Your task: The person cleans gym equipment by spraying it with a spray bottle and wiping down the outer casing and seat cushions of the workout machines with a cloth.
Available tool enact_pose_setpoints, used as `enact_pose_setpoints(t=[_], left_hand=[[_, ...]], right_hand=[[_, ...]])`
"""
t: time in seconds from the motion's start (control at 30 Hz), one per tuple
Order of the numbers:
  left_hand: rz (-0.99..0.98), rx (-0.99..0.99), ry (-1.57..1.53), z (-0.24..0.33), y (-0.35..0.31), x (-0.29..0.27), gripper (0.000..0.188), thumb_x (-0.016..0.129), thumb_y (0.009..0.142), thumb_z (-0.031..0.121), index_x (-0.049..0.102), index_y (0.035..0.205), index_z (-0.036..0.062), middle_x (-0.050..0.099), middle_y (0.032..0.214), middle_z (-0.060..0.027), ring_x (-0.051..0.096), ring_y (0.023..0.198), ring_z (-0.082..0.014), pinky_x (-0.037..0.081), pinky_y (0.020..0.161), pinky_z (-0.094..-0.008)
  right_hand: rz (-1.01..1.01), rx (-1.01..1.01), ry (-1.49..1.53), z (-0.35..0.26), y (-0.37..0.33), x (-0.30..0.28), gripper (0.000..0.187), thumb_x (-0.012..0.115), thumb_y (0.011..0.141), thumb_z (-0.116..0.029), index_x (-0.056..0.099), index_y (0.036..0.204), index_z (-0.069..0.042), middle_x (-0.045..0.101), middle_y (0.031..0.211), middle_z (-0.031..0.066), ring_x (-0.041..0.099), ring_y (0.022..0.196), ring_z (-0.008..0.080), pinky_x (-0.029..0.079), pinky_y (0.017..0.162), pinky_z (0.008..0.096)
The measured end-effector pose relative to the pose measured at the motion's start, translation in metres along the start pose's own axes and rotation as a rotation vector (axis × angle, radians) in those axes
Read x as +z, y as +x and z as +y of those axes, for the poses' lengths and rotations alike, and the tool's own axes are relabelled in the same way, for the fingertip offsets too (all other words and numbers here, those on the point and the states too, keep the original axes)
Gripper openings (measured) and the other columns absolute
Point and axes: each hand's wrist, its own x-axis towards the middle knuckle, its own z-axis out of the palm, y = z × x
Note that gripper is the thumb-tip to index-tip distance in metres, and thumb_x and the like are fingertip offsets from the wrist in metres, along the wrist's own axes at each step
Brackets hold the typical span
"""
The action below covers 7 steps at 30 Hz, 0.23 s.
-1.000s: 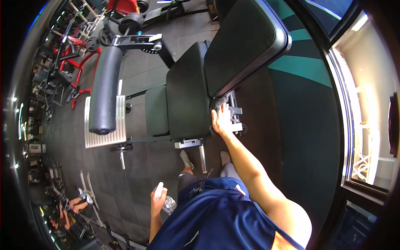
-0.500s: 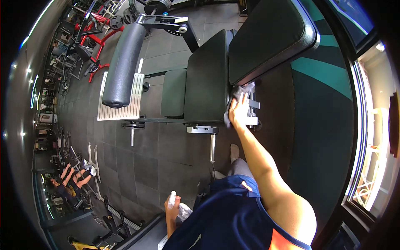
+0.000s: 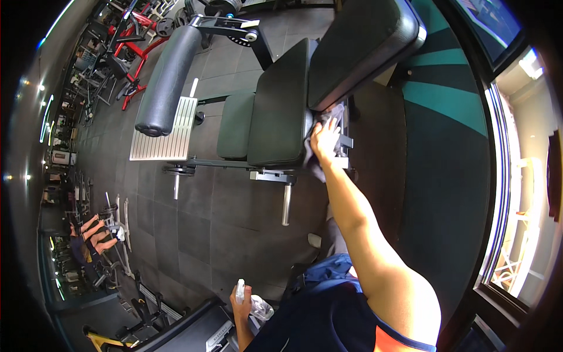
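My right hand [image 3: 324,141] presses a dark grey cloth [image 3: 315,166] against the end of the black padded seat [image 3: 281,111], right below the tilted backrest [image 3: 358,50]. Its fingers lie over the cloth, which sticks out on both sides of the hand. Low in the view, my left hand [image 3: 241,306] is closed around a spray bottle [image 3: 261,307] with a white trigger head and a clear body. That bottle is held near my waist, away from the bench.
A black roller pad [image 3: 170,82] hangs over a slatted footplate [image 3: 164,141] on the machine's left. Metal pegs [image 3: 287,205] stick out on the near side. A bench-like machine [image 3: 193,328] stands at lower left. Another person [image 3: 91,240] is on equipment at far left. A window [image 3: 522,176] lies right.
The machine sits slightly further left and higher in the view. My right hand and the cloth remain at the seat's end, while the left hand still holds the spray bottle.
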Motion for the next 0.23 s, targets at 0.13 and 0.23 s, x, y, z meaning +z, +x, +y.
enact_pose_setpoints(t=[0.13,0.23], left_hand=[[0.149,-0.044,-0.051,-0.034,-0.024,0.023,0.036,0.071,0.091,0.031,0.065,0.095,-0.0039,0.060,0.070,-0.0048,0.055,0.067,-0.0114,0.045,0.059,-0.0313],[-0.005,-0.067,0.125,-0.036,-0.014,0.032,0.041,0.073,0.091,0.033,0.066,0.105,-0.0052,0.065,0.078,-0.0090,0.058,0.074,-0.0137,0.049,0.067,-0.0330]], right_hand=[[-0.196,0.045,0.036,-0.008,-0.059,-0.030,0.065,0.044,0.102,-0.031,0.028,0.151,0.010,0.017,0.161,0.0299,0.023,0.143,0.0570,0.024,0.118,0.0585],[-0.304,0.070,0.076,0.004,-0.041,-0.042,0.067,0.047,0.101,-0.030,0.027,0.153,0.007,0.017,0.162,0.0286,0.021,0.145,0.0547,0.022,0.118,0.0591]])
